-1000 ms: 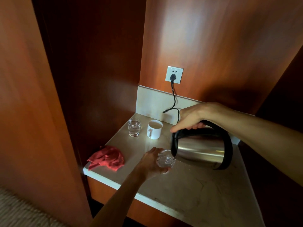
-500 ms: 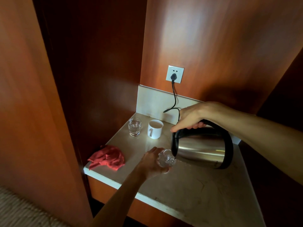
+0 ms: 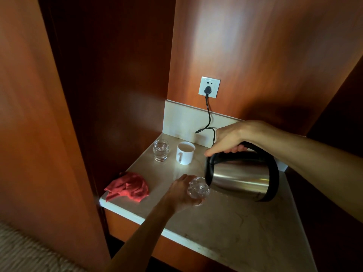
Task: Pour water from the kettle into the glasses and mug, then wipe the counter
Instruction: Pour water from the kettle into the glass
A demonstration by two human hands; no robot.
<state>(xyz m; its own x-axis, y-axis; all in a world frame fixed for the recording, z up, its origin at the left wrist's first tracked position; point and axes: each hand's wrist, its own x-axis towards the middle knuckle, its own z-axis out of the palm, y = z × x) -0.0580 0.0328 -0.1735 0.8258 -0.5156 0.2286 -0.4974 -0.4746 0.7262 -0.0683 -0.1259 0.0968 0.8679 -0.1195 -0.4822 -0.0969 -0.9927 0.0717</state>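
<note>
Seen from the head camera, a stainless-steel electric kettle with a black handle and base (image 3: 242, 174) is held tipped steeply to the left above a pale marble counter (image 3: 235, 222), its black spout lowered to the rim of a small clear drinking glass (image 3: 198, 188). The kettle's handle is gripped from above by the right hand (image 3: 228, 137), fingers curled round it and thumb stretched along the top. The glass is steadied near the counter's front edge by the left hand (image 3: 180, 193), whose fingers are wrapped round its near side. Farther back, near the corner, a second clear glass holding water (image 3: 161, 150) is set just beside a white ceramic mug marked with a grey numeral (image 3: 185, 153), the two standing apart from the pouring. A crumpled red cloth (image 3: 127, 187) is left at the counter's left front edge. A black power cord (image 3: 209, 116) is plugged into a white wall socket (image 3: 209, 86) on the reddish wood panelling (image 3: 265, 55) behind.
</note>
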